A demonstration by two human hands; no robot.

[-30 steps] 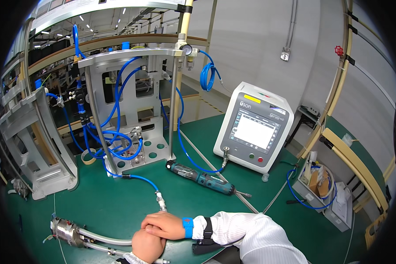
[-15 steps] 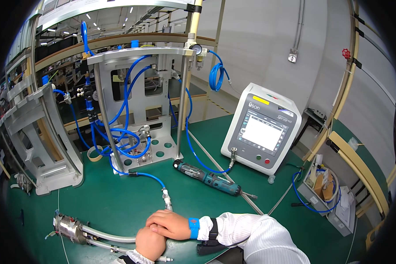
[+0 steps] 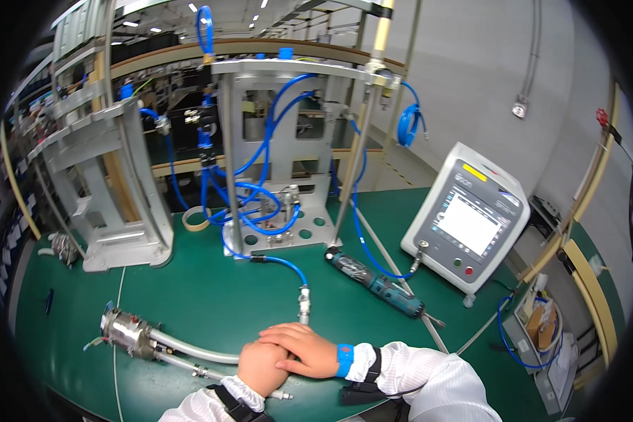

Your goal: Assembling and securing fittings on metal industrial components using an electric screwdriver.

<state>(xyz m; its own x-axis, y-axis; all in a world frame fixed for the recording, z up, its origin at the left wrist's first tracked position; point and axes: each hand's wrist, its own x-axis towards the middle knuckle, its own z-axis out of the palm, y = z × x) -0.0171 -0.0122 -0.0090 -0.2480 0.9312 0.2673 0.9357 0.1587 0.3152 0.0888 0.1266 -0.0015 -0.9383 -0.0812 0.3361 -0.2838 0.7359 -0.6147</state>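
Since a second ago the view has swung a little, so the metal frame fixture and grey controller box sit larger and further right, but the hands have not moved — the right hand still lies flat, fingers loosely spread, over the left hand, which is curled closed beneath it; whether it grips anything cannot be told. Both rest on the green table mat, touching the clear hose that runs left to a steel cylinder fitting. The blue air hose coupling ends just beyond the fingertips. Open mat lies ahead — the blue electric screwdriver lies well apart to the right.
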